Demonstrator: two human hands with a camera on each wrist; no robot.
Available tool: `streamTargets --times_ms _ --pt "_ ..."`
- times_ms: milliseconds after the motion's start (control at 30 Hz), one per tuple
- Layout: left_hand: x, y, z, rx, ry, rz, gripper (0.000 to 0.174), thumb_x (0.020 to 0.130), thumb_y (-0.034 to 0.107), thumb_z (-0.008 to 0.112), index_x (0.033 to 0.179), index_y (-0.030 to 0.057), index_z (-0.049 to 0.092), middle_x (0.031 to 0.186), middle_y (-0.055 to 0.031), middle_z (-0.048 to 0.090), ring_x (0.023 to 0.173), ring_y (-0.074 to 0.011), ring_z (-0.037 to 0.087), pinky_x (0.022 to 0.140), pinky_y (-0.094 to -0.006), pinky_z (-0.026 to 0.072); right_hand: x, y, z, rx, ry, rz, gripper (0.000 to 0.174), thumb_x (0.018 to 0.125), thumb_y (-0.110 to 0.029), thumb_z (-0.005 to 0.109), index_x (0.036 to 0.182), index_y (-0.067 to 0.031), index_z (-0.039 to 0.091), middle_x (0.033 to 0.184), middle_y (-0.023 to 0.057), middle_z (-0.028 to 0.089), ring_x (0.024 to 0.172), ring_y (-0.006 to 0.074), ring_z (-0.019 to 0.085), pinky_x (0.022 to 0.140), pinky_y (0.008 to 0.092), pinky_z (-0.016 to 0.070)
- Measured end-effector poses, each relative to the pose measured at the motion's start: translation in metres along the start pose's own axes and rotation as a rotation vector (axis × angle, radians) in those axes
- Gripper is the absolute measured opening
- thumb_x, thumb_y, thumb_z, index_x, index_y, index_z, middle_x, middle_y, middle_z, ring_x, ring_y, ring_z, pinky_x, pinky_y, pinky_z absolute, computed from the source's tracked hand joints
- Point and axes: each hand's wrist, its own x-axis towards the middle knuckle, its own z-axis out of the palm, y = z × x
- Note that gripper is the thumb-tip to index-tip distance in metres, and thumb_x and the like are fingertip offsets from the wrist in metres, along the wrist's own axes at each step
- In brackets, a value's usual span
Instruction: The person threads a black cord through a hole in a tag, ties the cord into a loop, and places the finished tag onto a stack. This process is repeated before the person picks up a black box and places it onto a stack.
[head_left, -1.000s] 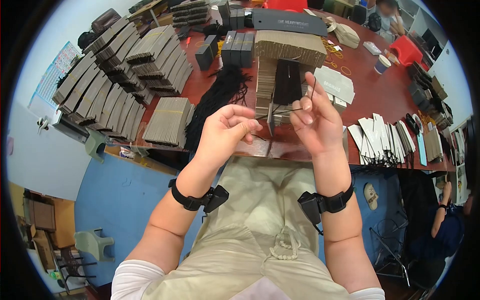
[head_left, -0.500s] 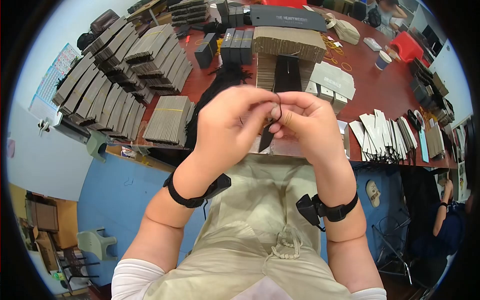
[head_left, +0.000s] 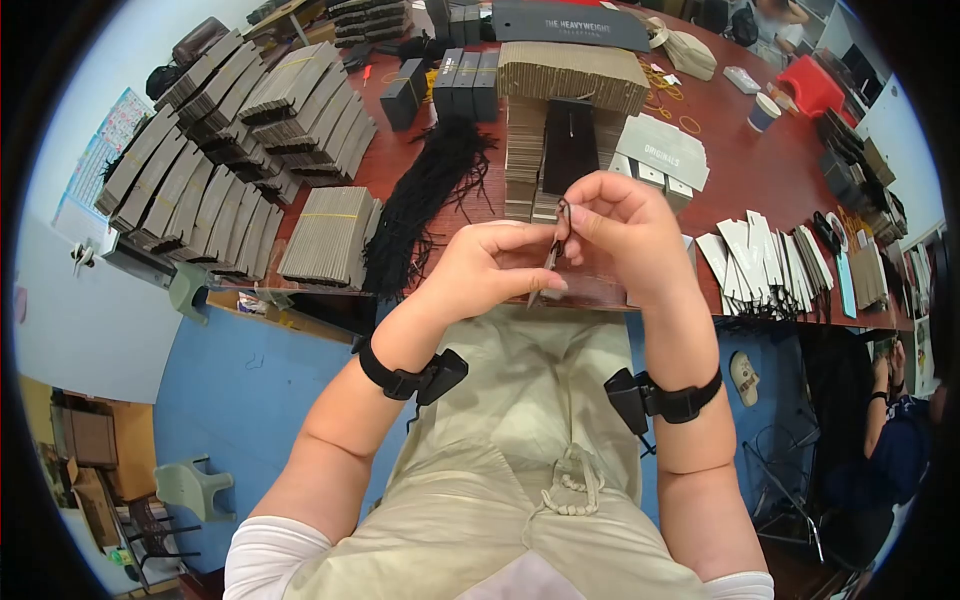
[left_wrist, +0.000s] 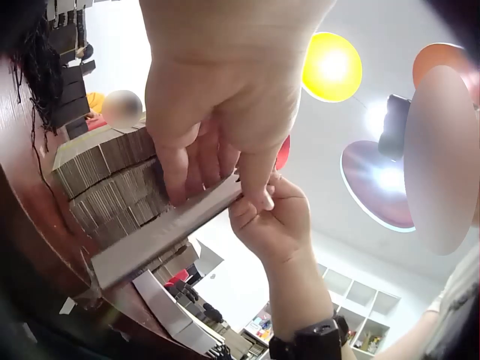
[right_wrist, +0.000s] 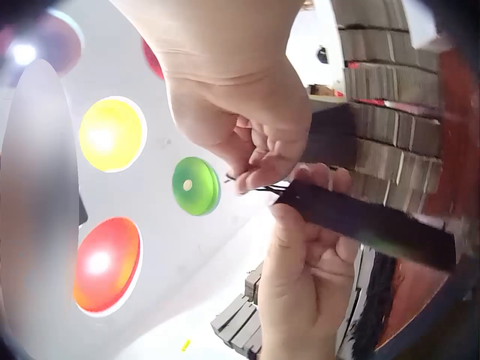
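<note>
My left hand [head_left: 487, 268] pinches the top end of a dark tag [right_wrist: 375, 225] between thumb and fingers; in the left wrist view the tag [left_wrist: 161, 234] slants down, its lit face grey. My right hand [head_left: 632, 232] pinches a black cord [right_wrist: 268, 187] at the tag's holed end, just above the left fingertips. The cord forms a small loop in the head view. Behind the hands, another black tag [head_left: 570, 145] leans against tall stacks of brown tags [head_left: 573, 75]. A bundle of black cords [head_left: 425, 200] lies left of them.
Banded tag stacks [head_left: 325, 235] fill the table's left side. White tags with black cords [head_left: 765, 262], scissors [head_left: 828, 232] and a paper cup [head_left: 764, 112] are on the right. A grey box lid [head_left: 572, 25] lies at the back. Another person [head_left: 780, 28] sits at the far right.
The hands came together from apart, then the left moved down onto the tag's end while the right drew the cord up slightly. The tag at the hands turned nearly edge-on in the head view.
</note>
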Motion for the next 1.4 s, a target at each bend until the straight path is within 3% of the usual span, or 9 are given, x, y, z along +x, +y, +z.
streamTargets --times_ms 133,200,267,500,733,833,1133,1333,1400 --pt "-0.002 -0.004 0.003 -0.102 0.063 -0.112 0.043 0.070 -0.003 0.073 0.112 0.0002 0.061 0.100 -0.0034 0.063 0.086 -0.0080 0.057 0.074 -0.0228 0.0487 -0.013 -0.030 0.000 -0.229 0.196 -0.220 0.005 0.087 -0.004 0.056 0.090 -0.0005 0.055 0.074 0.0040 0.059 0.053 0.0093 0.053 0.050 0.0209 0.0435" --pt "-0.004 0.006 0.004 -0.266 0.101 -0.266 0.045 0.068 -0.009 0.072 0.111 -0.0032 0.060 0.097 -0.0036 0.062 0.080 -0.0075 0.056 0.070 -0.0217 0.0486 -0.014 -0.032 -0.002 0.232 0.085 -0.206 0.007 0.090 -0.008 0.051 0.089 -0.0017 0.053 0.067 0.0025 0.053 0.048 0.0089 0.047 0.047 0.0202 0.0388" --pt "-0.007 0.000 0.002 -0.160 0.090 -0.138 0.044 0.065 -0.010 0.074 0.108 -0.0033 0.062 0.097 -0.0040 0.063 0.078 -0.0066 0.056 0.068 -0.0214 0.0479 -0.016 -0.022 -0.013 0.491 -0.105 -0.094 0.011 0.092 -0.011 0.047 0.088 -0.0025 0.052 0.064 0.0016 0.049 0.045 0.0096 0.043 0.046 0.0201 0.0362" --pt "-0.018 0.011 -0.003 -0.015 0.058 -0.020 0.040 0.063 -0.008 0.076 0.102 -0.0025 0.065 0.100 -0.0075 0.063 0.088 -0.0101 0.058 0.078 -0.0233 0.0484 -0.031 0.026 -0.014 -0.541 -0.225 -0.016 0.016 0.089 -0.014 0.052 0.078 -0.0022 0.055 0.064 -0.0034 0.046 0.062 0.0069 0.039 0.055 0.0213 0.0333" --pt "-0.012 0.017 0.009 0.445 0.058 0.271 0.041 0.066 0.007 0.074 0.106 0.0061 0.066 0.097 -0.0074 0.065 0.085 -0.0186 0.061 0.075 -0.0296 0.0495 -0.044 -0.008 -0.014 -0.043 -0.298 -0.046 0.019 0.086 -0.013 0.059 0.073 0.0000 0.056 0.064 -0.0024 0.051 0.059 0.0047 0.039 0.052 0.0219 0.0324" --pt "-0.009 0.020 0.013 0.517 0.085 0.250 0.046 0.067 0.007 0.071 0.112 0.0084 0.063 0.095 -0.0078 0.065 0.085 -0.0230 0.061 0.075 -0.0332 0.0497 -0.039 0.004 -0.008 -0.385 0.023 0.075 0.019 0.083 -0.015 0.062 0.073 0.0003 0.058 0.059 -0.0028 0.050 0.055 0.0041 0.038 0.049 0.0224 0.0316" --pt "-0.012 -0.021 0.011 0.882 0.029 0.237 0.043 0.068 0.010 0.070 0.110 0.0070 0.061 0.095 -0.0102 0.065 0.088 -0.0275 0.060 0.077 -0.0358 0.0493 -0.089 0.000 -0.061 -0.210 0.224 0.110 0.014 0.081 -0.012 0.062 0.069 -0.0048 0.058 0.055 -0.0074 0.046 0.050 0.0012 0.039 0.042 0.0191 0.0267" --pt "-0.018 -0.041 -0.016 0.866 0.251 -0.021 0.021 0.074 0.012 0.067 0.093 0.0040 0.065 0.086 -0.0121 0.063 0.083 -0.0291 0.060 0.073 -0.0365 0.0483 -0.150 0.005 -0.167 0.135 0.869 -0.086 0.020 0.086 -0.024 0.061 0.086 -0.0042 0.059 0.058 -0.0002 0.052 0.039 0.0045 0.042 0.036 0.0187 0.0287" --pt "-0.013 -0.051 -0.016 0.842 0.263 0.020 0.015 0.075 0.013 0.066 0.088 0.0059 0.065 0.085 -0.0115 0.062 0.086 -0.0295 0.058 0.077 -0.0377 0.0458 -0.156 0.020 -0.201 -0.244 0.937 0.213 0.024 0.086 -0.027 0.061 0.085 -0.0032 0.060 0.061 0.0017 0.054 0.044 0.0055 0.046 0.037 0.0201 0.0316"
